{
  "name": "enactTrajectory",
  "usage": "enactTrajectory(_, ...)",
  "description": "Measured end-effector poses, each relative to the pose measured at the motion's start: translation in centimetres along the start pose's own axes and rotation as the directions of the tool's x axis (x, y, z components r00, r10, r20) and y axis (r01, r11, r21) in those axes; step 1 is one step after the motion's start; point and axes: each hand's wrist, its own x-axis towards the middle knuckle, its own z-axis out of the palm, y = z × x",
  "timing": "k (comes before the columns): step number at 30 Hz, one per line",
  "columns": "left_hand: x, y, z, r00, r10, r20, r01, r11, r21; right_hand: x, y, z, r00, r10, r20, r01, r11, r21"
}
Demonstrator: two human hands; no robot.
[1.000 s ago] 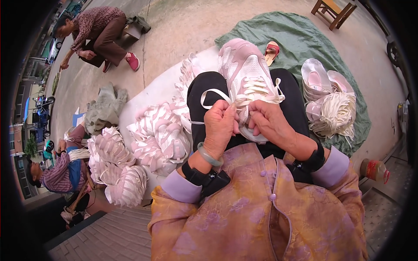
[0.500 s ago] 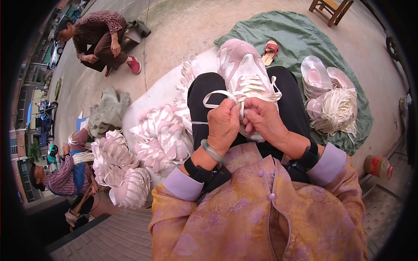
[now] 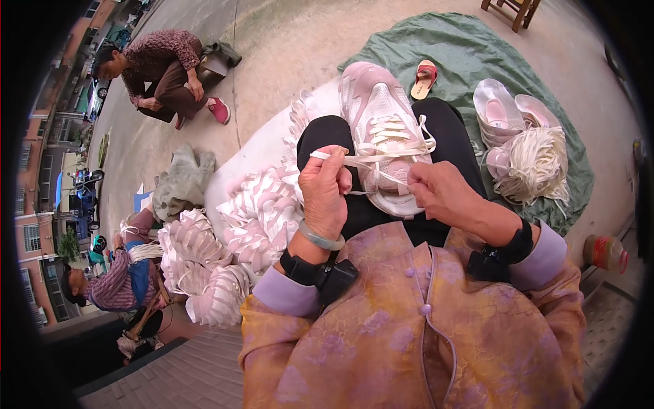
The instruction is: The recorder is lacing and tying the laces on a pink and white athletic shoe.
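Pink shoe: a pale pink sneaker (image 3: 383, 129) lies on the person's lap, across black trousers (image 3: 327, 136), toe pointing away, sole edge toward the body.
Lace: a flat white lace (image 3: 371, 161) runs across the upper part of the sneaker; one end stretches out to the left, pulled taut, and loops stand out on the right side of the shoe.
Left hand: the left hand (image 3: 325, 194) is clenched around the lace end, thumb and forefinger pinching it just left of the shoe; a pale green bangle (image 3: 320, 240) and a black wrist device (image 3: 327, 274) sit at that wrist.
Right hand: the right hand (image 3: 439, 194) grips the lace at the near edge of the sneaker, fingers curled in and touching the shoe; a black band (image 3: 504, 253) wraps that wrist.
Clothing: a mauve and ochre patterned jacket (image 3: 415, 334) with lilac cuffs fills the lower part of the view.
Left side: heaps of folded white shoe uppers (image 3: 225, 238) lie on a white sheet (image 3: 266, 150) just beside the left knee.
Right side: a green cloth (image 3: 463, 48) covers the ground; on it lie more pink sneakers (image 3: 501, 109), a bundle of white laces (image 3: 535, 163) and a red sandal (image 3: 426, 76).
Others: a person in a patterned top (image 3: 163, 71) crouches well apart on the concrete; another person in a striped shirt (image 3: 112, 286) sits low at the left edge.
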Motion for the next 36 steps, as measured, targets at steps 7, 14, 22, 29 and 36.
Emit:
enactTrajectory(7,-0.7,-0.7,-0.4,0.993,-0.119,0.027,0.114,0.985,0.128,-7.7,5.5,-6.8,0.920,0.383,-0.078,-0.348,0.893,0.285)
enactTrajectory(14,-0.7,-0.4,0.9,0.878,0.457,0.139,-0.391,0.521,0.759,-5.3,6.6,-5.0,0.944,-0.091,-0.318,0.068,0.994,-0.084)
enactTrajectory(22,-2.1,-1.8,4.5,0.928,0.023,0.373,-0.300,0.641,0.707,0.1,3.1,-1.8,0.915,-0.112,-0.387,0.150,0.986,0.070)
enactTrajectory(29,-1.5,-2.6,6.1,0.965,-0.203,0.165,0.053,0.769,0.637,2.8,3.9,-1.1,0.951,0.061,-0.302,0.028,0.959,0.282)
enactTrajectory(36,-1.1,-2.9,6.8,0.964,-0.228,0.136,0.128,0.847,0.516,2.6,3.9,-0.9,0.966,0.053,-0.254,0.087,0.856,0.510)
